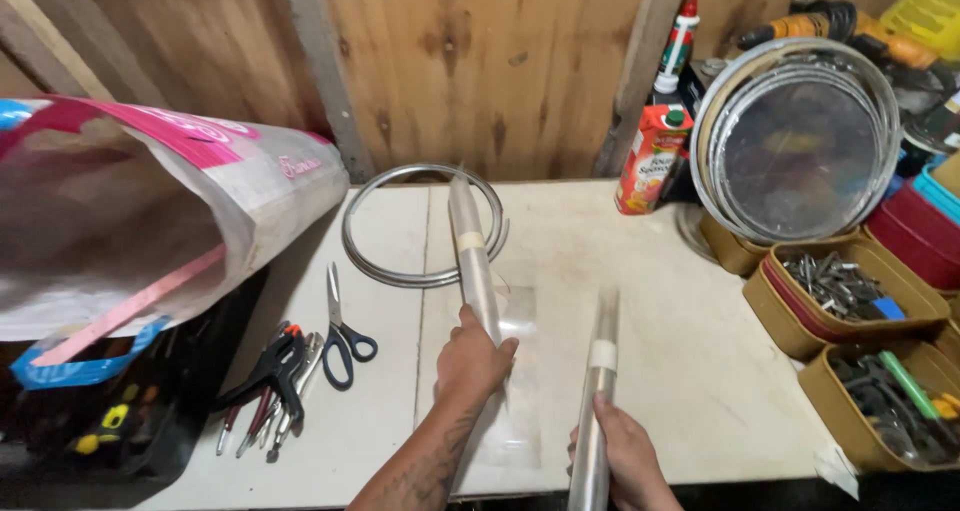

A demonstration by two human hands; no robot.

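Scissors (341, 333) and metal ring (424, 224) lie beside hand-held clear rolls (474, 261)

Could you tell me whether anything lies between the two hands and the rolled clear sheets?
Nothing visible does: the left hand already grips one clear roll, and the right hand grips the other roll.

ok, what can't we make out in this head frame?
- Right hand: wrist cut by bottom edge, as is the lower end of its clear roll.
- Left hand: palm hidden against its roll.
- Beige bins: contents too small to identify.
- Large bag: inside hidden, left edge cropped.
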